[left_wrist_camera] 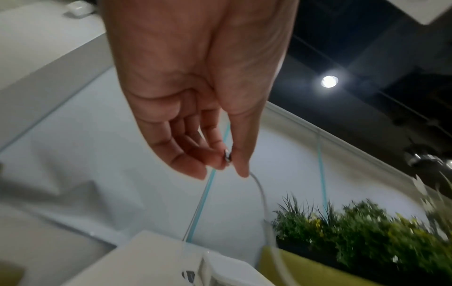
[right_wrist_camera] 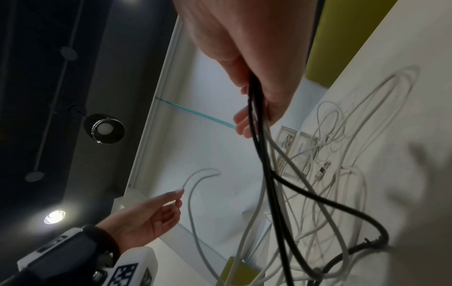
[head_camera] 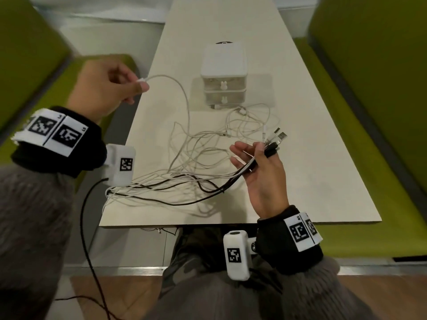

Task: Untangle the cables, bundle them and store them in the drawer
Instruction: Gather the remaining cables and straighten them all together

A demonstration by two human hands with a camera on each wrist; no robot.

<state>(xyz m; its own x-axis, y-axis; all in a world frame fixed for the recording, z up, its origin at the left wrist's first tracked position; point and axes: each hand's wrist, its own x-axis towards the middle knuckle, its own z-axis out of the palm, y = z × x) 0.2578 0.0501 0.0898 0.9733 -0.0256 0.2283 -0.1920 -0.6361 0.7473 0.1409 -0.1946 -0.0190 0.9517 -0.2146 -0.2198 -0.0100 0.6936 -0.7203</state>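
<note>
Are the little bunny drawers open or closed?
Closed. In the head view, both fronts of the white drawer box sit flush with its frame, bunny knobs not pulled out, while the cables lie spread on the table.

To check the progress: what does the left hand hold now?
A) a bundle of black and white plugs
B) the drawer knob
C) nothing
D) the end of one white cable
D: the left hand pinches the plug end of a single thin white cable, lifted above the beige table.
</note>
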